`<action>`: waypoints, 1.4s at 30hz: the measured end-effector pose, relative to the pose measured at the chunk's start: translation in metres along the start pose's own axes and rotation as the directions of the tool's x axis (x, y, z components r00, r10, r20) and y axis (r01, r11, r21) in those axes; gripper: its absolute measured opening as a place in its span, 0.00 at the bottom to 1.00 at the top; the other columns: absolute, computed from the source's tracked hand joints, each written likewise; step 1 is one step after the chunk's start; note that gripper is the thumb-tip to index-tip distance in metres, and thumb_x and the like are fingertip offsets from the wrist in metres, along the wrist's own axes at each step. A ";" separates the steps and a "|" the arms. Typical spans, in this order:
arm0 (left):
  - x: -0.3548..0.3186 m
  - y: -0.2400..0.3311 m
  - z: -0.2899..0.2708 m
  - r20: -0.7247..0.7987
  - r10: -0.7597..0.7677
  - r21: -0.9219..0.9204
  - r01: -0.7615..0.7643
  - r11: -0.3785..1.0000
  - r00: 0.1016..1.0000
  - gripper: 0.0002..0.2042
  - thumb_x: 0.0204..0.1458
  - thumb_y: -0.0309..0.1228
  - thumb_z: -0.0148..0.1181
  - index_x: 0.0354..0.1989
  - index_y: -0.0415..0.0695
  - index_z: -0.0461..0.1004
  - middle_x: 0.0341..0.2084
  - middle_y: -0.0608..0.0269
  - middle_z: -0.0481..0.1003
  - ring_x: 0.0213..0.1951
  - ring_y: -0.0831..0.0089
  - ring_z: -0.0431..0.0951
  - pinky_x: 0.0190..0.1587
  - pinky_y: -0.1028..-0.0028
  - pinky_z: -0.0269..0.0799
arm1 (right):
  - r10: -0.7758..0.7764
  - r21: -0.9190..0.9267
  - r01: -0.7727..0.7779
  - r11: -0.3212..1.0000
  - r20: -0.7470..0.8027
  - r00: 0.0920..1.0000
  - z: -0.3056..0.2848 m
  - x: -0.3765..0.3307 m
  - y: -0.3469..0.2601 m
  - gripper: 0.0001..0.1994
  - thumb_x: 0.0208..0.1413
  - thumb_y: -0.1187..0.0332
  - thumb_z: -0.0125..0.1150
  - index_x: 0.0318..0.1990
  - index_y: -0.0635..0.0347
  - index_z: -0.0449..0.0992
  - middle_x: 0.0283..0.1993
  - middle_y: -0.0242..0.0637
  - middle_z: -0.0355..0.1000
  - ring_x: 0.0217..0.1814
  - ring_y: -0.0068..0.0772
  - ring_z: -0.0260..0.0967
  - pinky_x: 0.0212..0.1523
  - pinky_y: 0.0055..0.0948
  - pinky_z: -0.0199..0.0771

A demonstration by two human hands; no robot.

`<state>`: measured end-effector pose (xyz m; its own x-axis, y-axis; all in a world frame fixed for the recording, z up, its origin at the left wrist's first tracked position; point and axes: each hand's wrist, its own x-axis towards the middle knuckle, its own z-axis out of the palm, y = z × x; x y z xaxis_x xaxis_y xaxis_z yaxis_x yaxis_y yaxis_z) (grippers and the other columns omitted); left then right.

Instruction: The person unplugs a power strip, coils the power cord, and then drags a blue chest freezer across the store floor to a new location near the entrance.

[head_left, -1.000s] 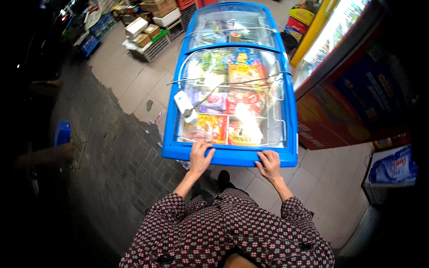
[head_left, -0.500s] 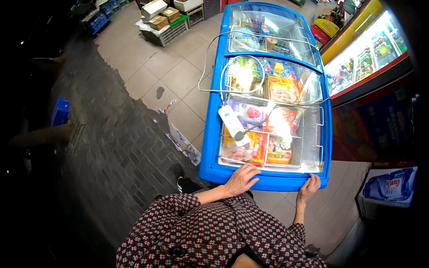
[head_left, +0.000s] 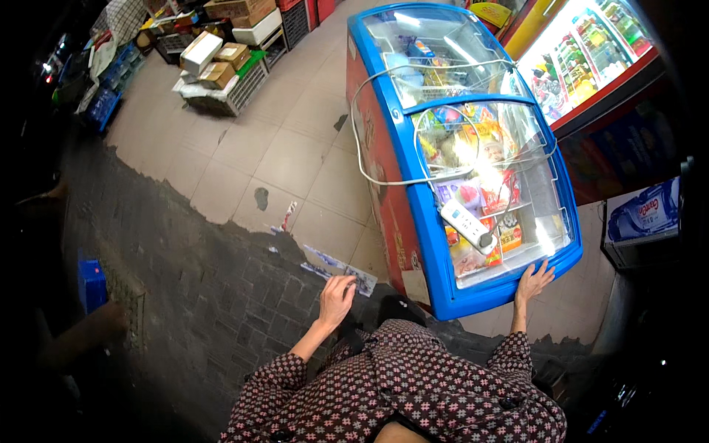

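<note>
A chest freezer with a blue frame (head_left: 432, 255) and curved glass lids stands before me, bags of frozen food (head_left: 509, 232) showing through the glass. My right hand (head_left: 533, 282) rests on the frame's near right edge, fingers spread and not wrapped round it. Away from the freezer, to its left, my left hand (head_left: 337, 301) hangs in the air with loosely bent fingers and nothing visible in it. On the near glass lies a white power strip (head_left: 467, 225) with a black plug in it. Its pale cable (head_left: 360, 144) loops across the lids and over the left side.
A lit drinks fridge (head_left: 583, 59) stands at the far right. Below it is a box with a blue picture (head_left: 644, 215). Cartons (head_left: 216, 74) sit on a crate at the far left. Tiled floor (head_left: 295, 166) meets dark paving (head_left: 214, 277) along a ragged edge.
My left hand has come off the freezer's front edge and moved left. My right hand stays at the edge, its fingers now spread. The view has shifted, showing the freezer's red left side.
</note>
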<state>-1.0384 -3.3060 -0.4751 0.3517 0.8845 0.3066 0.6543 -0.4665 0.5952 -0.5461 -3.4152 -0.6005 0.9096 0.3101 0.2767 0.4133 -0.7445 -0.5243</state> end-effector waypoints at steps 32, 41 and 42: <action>0.313 -0.382 -0.255 0.342 -0.849 -0.051 0.911 0.410 0.401 0.12 0.52 0.33 0.57 0.41 0.39 0.74 0.23 0.64 0.75 0.21 0.77 0.74 0.20 0.78 0.70 | -0.134 0.500 0.132 0.856 -0.032 0.990 0.033 0.044 -0.435 0.20 0.52 0.77 0.50 0.55 0.66 0.66 0.60 0.50 0.62 0.65 0.46 0.56 0.65 0.37 0.50; 0.612 -0.436 -0.311 0.413 -0.664 -0.022 0.736 0.677 0.623 0.09 0.54 0.30 0.54 0.40 0.38 0.73 0.23 0.63 0.73 0.21 0.79 0.71 0.19 0.80 0.66 | -0.306 0.770 0.014 0.638 0.236 0.922 0.085 -0.026 -0.740 0.11 0.49 0.77 0.54 0.41 0.65 0.74 0.44 0.49 0.73 0.49 0.46 0.70 0.51 0.35 0.69; 0.644 -0.437 -0.309 0.410 -0.633 -0.044 0.707 0.706 0.657 0.10 0.54 0.29 0.54 0.41 0.38 0.73 0.24 0.63 0.73 0.21 0.79 0.71 0.19 0.80 0.65 | -0.314 0.753 -0.038 0.657 0.320 0.894 0.101 -0.036 -0.754 0.12 0.50 0.74 0.54 0.44 0.65 0.74 0.45 0.48 0.73 0.50 0.46 0.70 0.52 0.36 0.68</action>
<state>-1.3046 -2.5295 -0.3078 0.0914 0.8728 -0.4795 0.6807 0.2967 0.6698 -0.8862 -2.8057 -0.2963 0.6972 0.7001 0.1544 0.2694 -0.0563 -0.9614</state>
